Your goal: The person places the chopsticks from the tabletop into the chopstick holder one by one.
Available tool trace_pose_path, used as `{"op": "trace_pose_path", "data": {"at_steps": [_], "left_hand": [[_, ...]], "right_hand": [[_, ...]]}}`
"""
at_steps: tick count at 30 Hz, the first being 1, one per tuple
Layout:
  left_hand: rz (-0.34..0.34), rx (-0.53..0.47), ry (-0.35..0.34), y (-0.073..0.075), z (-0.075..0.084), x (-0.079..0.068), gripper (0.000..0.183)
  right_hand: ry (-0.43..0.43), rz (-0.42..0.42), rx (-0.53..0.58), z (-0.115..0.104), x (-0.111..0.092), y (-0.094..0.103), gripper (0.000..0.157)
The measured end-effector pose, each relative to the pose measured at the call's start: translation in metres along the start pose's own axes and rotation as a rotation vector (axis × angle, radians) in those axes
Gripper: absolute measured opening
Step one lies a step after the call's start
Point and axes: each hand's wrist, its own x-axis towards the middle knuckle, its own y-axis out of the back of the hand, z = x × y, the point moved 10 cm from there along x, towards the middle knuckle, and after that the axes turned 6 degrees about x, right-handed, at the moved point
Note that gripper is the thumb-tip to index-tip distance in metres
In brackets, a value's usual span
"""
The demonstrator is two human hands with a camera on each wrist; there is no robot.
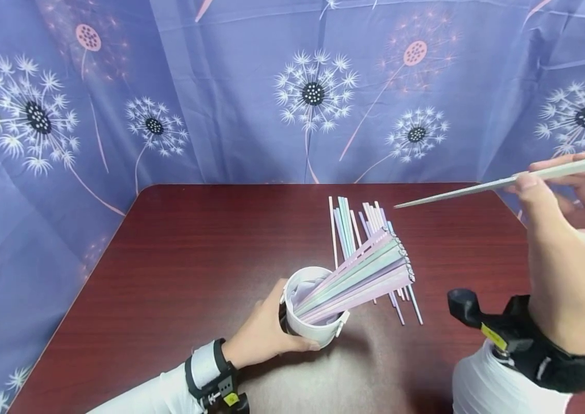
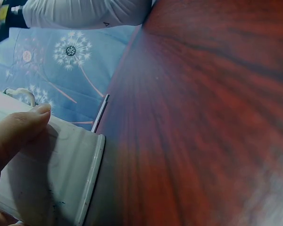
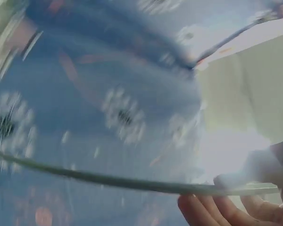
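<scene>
The left hand (image 1: 264,333) grips a white cup (image 1: 318,333) over the counter (image 1: 194,247), with a bundle of pastel sticks (image 1: 354,275) leaning out rightward. The right hand (image 1: 569,250) pinches a pale stick (image 1: 458,192), raised at the right; loose sticks (image 1: 346,227) lie beyond the cup, partly behind the bundle.
</scene>
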Motion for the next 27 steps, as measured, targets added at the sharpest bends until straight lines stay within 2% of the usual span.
{"op": "trace_pose_path", "data": {"at_steps": [3, 5, 7, 10, 13, 15, 17, 22, 27], "left_hand": [[-0.002, -0.001, -0.002, -0.001, 0.0, 0.001, 0.099], [-0.003, -0.006, 0.0, -0.001, 0.0, 0.001, 0.099], [-0.005, -0.006, 0.003, -0.001, -0.001, 0.001, 0.099], [-0.007, -0.009, 0.003, -0.002, -0.001, 0.001, 0.099], [-0.007, -0.004, 0.003, -0.002, -0.001, 0.002, 0.099], [-0.003, 0.007, -0.004, -0.001, 0.0, 0.001, 0.099], [-0.004, 0.006, -0.001, -0.001, 0.0, 0.001, 0.099], [-0.01, -0.001, 0.004, 0.0, 0.0, 0.001, 0.098], [-0.005, 0.001, 0.004, 0.001, 0.0, 0.001, 0.099]], "right_hand": [[-0.075, -0.141, 0.213, 0.002, -0.009, -0.013, 0.05], [-0.144, -0.299, 0.259, 0.003, -0.019, -0.032, 0.053], [-0.206, -0.501, 0.182, 0.004, -0.037, -0.056, 0.052], [-0.232, -0.795, 0.001, 0.005, -0.065, -0.089, 0.045], [-0.234, -0.993, -0.228, 0.012, -0.088, -0.107, 0.04], [-0.221, -1.074, -0.343, 0.017, -0.099, -0.114, 0.039], [-0.231, -1.126, -0.405, 0.021, -0.106, -0.118, 0.038], [-0.285, -1.184, -0.38, 0.025, -0.115, -0.124, 0.038], [-0.275, -1.214, -0.416, 0.028, -0.117, -0.126, 0.035]]}}
